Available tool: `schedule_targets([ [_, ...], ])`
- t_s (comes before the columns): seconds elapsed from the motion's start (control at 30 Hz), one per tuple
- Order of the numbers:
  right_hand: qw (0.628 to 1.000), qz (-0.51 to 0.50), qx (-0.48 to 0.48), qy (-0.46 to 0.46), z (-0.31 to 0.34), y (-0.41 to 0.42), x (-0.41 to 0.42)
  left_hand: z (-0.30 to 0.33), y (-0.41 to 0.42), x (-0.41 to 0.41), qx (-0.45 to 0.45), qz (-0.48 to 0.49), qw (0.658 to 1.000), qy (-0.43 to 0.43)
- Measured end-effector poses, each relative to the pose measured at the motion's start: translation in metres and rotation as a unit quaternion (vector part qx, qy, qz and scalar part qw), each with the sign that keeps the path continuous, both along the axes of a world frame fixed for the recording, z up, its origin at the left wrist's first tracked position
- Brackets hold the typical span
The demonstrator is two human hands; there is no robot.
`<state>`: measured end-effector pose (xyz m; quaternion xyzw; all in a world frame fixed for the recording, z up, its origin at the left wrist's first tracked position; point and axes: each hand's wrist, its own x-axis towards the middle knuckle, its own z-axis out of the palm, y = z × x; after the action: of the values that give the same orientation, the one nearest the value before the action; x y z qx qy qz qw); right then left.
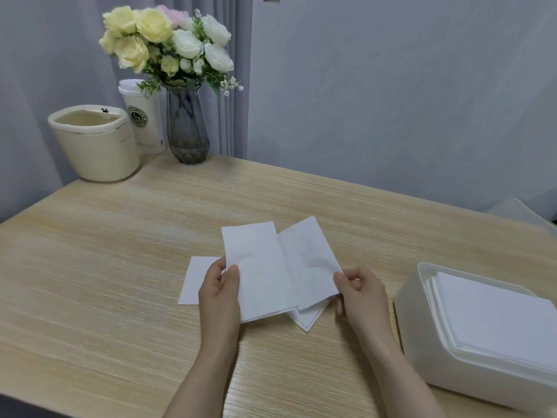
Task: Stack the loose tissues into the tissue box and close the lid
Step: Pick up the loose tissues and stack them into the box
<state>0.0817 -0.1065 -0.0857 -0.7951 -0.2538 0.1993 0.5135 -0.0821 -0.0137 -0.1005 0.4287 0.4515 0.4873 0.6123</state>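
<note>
A white tissue (pixel 271 267), partly unfolded with a crease down its middle, is held above the wooden table (pixel 120 267). My left hand (pixel 220 294) pinches its left edge between thumb and fingers. My right hand (pixel 358 291) pinches its right lower edge. Under it lie another flat tissue (pixel 193 282) to the left and a tissue corner (pixel 307 321) poking out below. The open white tissue box (pixel 422 327) stands at the right, holding a stack of tissues (pixel 494 321). Its lid is not clearly in view.
At the table's far left corner stand a cream lidded bin (pixel 93 146), a white paper cup (pixel 144 119) and a grey glass vase (pixel 187 131) with yellow and white flowers. A pale object (pixel 521 212) sits past the table's right edge.
</note>
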Motion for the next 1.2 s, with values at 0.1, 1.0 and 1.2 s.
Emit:
schedule_targets([
  [0.1, 0.994, -0.001, 0.021, 0.104, -0.004, -0.015, -0.004, -0.001, 0.0, 0.002, -0.009, -0.017, 1.0, -0.005],
  [1.0, 0.97, 0.089, 0.09, 0.207, -0.001, -0.019, -0.032, -0.002, -0.004, 0.007, 0.002, -0.062, 0.998, 0.014],
  [1.2, 0.981, 0.062, 0.062, 0.172, -0.004, -0.022, -0.027, -0.004, -0.006, 0.007, 0.02, -0.075, 0.996, 0.038],
])
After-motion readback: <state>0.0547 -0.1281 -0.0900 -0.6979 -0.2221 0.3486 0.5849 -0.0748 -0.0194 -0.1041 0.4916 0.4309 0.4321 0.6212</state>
